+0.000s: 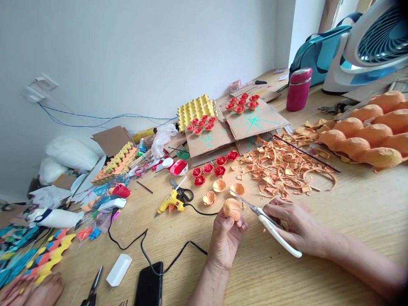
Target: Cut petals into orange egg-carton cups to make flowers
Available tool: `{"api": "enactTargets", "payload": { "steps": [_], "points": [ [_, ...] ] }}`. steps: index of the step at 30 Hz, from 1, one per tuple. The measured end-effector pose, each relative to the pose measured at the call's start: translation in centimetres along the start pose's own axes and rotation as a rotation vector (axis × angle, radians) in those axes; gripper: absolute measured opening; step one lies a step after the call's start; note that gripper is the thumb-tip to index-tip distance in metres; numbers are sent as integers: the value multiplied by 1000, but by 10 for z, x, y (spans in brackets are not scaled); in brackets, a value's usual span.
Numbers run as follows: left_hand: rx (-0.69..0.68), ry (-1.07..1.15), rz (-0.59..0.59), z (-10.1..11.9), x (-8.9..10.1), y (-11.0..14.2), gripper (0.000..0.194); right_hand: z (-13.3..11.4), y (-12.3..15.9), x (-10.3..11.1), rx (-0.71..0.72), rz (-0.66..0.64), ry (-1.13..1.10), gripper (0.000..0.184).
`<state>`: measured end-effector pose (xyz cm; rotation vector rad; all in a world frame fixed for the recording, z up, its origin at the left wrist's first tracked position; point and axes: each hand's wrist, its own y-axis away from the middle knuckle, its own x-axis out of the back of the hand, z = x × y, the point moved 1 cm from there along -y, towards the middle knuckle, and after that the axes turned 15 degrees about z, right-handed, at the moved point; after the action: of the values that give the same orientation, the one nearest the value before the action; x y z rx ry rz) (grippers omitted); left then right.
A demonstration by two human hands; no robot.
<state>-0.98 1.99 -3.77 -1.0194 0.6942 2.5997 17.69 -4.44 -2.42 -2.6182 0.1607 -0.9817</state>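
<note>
My left hand pinches an orange egg-carton cup with a rounded, rough outside. To its right, my right hand grips white-handled scissors. Their blades point up and left, just beyond the cup, and look slightly parted. Whether a blade touches the cup, I cannot tell. Three orange cups stand behind: a petal-edged one, a round one and another close to the scissor tips. Several red paper flowers lie farther back. Orange scraps are heaped beyond my right hand.
A yellow glue gun and dark scissors lie left of the cups. The cord runs past a phone. An orange egg tray sits at right. Another person's hands appear at lower left.
</note>
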Motion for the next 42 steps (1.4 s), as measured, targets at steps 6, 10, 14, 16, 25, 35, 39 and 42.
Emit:
{"api": "enactTargets", "payload": {
  "steps": [6, 10, 14, 16, 25, 35, 39, 42],
  "points": [
    [-86, -162, 23, -3, 1, 2, 26, 5, -3, 0, -270, 95, -381, 38],
    [-129, -265, 41, -5, -2, 3, 21, 3, -7, 2, -427, 84, -642, 36],
    [-97, -304, 69, -4, -6, 4, 27, -2, -11, 1, -467, 77, -788, 44],
    [-90, -310, 76, -5, -7, 4, 28, -3, -12, -3, -470, 81, -852, 48],
    [-97, -412, -43, -13, -8, 7, 31, -4, -9, -19, -441, 132, -1047, 38],
    [-21, -322, -6, -10, -4, 7, 34, -12, -6, -9, -462, 11, -957, 37],
    [-35, -384, -4, -7, -6, 7, 28, -12, -6, -8, -444, 69, -830, 36],
    [-156, -495, -40, -5, -7, 5, 25, -8, -7, -6, -403, 155, -740, 34]
  ]
}}
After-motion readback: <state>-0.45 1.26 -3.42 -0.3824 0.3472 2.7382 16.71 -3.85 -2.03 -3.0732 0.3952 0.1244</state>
